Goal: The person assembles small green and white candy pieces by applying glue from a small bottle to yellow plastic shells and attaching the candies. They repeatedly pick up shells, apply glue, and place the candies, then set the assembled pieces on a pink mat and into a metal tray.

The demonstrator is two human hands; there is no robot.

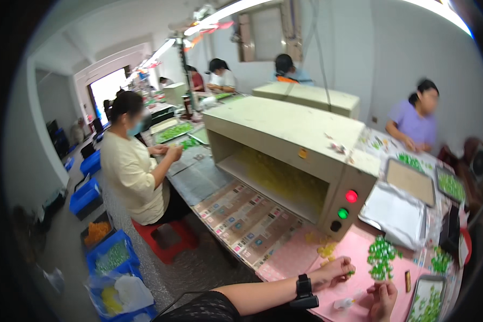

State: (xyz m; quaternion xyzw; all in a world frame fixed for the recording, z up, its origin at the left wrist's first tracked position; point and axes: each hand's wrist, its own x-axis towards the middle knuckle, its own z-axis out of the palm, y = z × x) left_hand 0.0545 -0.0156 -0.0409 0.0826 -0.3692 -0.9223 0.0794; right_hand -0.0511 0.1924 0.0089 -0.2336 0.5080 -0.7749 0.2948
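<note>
Left arm (252,298) extends rightward, left hand (333,271) pinching small green piece (351,272)

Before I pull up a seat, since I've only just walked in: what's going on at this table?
The person's left hand appears to pinch a small green piece over a pink sheet. The right hand is just below a pile of green-and-white pieces; whether it holds anything is unclear. A small white bottle lies near the hands, with a tray of green pieces farther right. A seated co-worker holds both hands up at the table.
</note>
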